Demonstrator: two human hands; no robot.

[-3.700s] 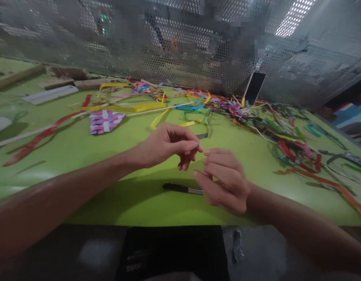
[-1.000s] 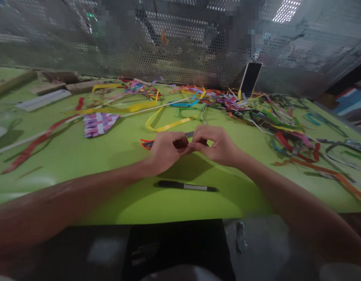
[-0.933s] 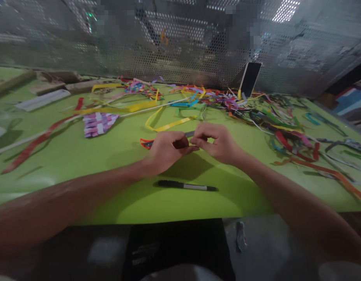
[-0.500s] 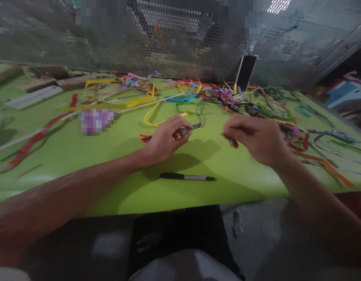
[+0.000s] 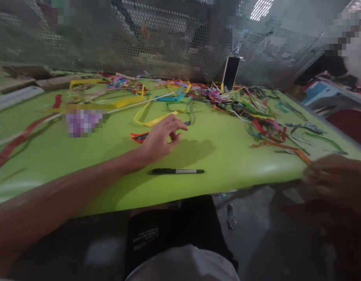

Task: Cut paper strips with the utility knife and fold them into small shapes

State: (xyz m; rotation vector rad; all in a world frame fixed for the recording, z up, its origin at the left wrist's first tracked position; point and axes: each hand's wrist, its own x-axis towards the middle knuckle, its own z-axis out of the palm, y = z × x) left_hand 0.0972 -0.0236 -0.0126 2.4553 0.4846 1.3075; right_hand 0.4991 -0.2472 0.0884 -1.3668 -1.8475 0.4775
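Observation:
My left hand (image 5: 160, 139) is over the middle of the green tabletop, fingers spread and curved, thumb and forefinger apart with nothing held between them. Beside its wrist lies an orange-edged, dark-centred piece (image 5: 137, 137), partly hidden by the hand. A dark grey tip (image 5: 188, 123) shows just past the fingertips; whether the two are joined I cannot tell. Nearer the front edge lies a black pen with a pale barrel (image 5: 180, 171). My right hand (image 5: 334, 181) is at the right front edge, dark and smeared by motion, close to an orange strip (image 5: 288, 146).
Tangled coloured strips (image 5: 215, 93) run along the back of the green table (image 5: 227, 156). A phone (image 5: 231, 73) stands upright against the perforated metal panel (image 5: 180, 50). Yellow (image 5: 130, 102) and red strips (image 5: 25, 134) lie leftward, near a white bar (image 5: 18, 97).
My right hand has swung right and toward me, away from the middle. My left hand's fingers have spread apart. The view has turned slightly rightward.

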